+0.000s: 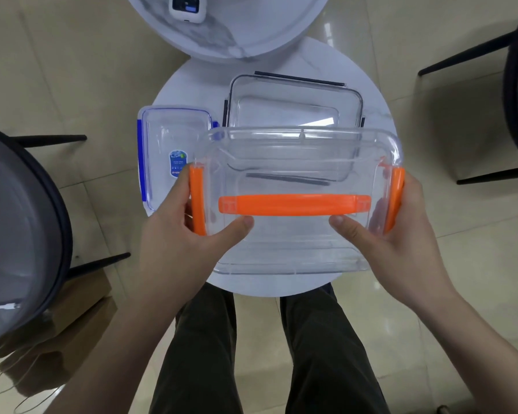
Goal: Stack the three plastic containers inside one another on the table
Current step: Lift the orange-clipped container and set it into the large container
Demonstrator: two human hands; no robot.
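Containers, three, clear plastic: I order them by apparent size, and cannot be sure of it since one is nearer the camera. Orange-clipped container [296, 204] looks the largest; I hold it tilted above the near edge of the small round table [374, 94], its opening facing away from me toward the other two, its base toward my body. Black-clipped container [293, 115] looks next in size and sits open on the table just beyond it; blue-clipped container [174, 150] looks the smallest and sits to its left, close beside it, a label showing through its wall. Risk, judged: if the orange one really is the biggest, lowering it into the black one will jam rim on rim; it likely belongs at the bottom. Smooth walls held by the ends only could slip or twist, and a drop from here could knock the two resting boxes off so small a tabletop. Loose side clips may fold inward and catch during nesting. My left hand [189, 234] is closed round the left end, thumb on the near wall under the long orange clip, fingers behind the left side clip. My right hand [392, 231] grips the right end the same way, thumb forward, fingers wrapped behind.
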